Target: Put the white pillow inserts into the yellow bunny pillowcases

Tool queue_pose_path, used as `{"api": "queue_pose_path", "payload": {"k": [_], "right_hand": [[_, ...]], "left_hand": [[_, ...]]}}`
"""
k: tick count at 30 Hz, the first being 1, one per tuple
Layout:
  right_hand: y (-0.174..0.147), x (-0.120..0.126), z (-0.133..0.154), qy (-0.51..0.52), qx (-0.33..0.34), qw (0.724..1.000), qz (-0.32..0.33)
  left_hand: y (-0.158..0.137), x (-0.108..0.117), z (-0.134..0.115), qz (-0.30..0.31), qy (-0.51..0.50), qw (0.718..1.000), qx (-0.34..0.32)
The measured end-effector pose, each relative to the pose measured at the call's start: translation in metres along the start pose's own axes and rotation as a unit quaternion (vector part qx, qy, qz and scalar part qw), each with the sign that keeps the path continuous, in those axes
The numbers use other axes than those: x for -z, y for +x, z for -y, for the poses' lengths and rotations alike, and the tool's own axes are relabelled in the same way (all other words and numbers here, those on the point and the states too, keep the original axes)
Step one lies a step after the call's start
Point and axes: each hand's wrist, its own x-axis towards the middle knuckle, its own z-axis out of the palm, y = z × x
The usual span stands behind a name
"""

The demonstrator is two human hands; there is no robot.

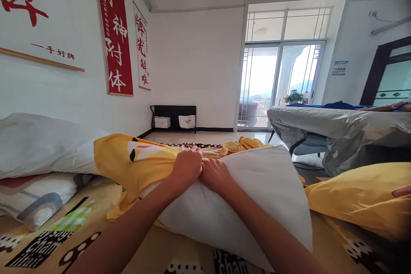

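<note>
A white pillow (266,180) lies across the patterned bedding in front of me, its left part inside a yellow pillowcase (154,171) with a black, pink and white print. My left hand (189,165) is closed on the pillowcase's edge where it meets the pillow. Right beside it, my right hand (214,174) is closed and grips the bunched white pillow. My fingertips are mostly hidden, so whether the right one also pinches the case's edge does not show. More bunched yellow cloth (244,144) lies behind the pillow.
At the right, another person's hand (402,192) touches a yellow pillow (356,188). A white pillow (41,145) lies on patterned cloth (45,199) at left. A plastic-covered table (302,117), with someone's forearm on it, and a chair (310,143) stand behind. A low black shelf (173,113) is by the wall.
</note>
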Motion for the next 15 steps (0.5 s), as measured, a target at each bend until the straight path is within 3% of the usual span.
{"api": "queue_pose_path", "payload": {"k": [4,8,15], "right_hand": [[0.004,-0.012,-0.020,0.003,-0.018,1.000,-0.016],[-0.010,-0.012,-0.032,0.027,0.016,0.994,-0.100],[-0.039,-0.007,-0.061,-0.007,0.063,0.980,-0.188]], "left_hand": [[0.000,-0.026,-0.001,-0.012,0.043,0.999,-0.024],[-0.006,-0.048,0.013,-0.051,0.086,0.994,-0.032],[-0.021,-0.044,0.024,-0.058,0.089,0.993,-0.047]]}}
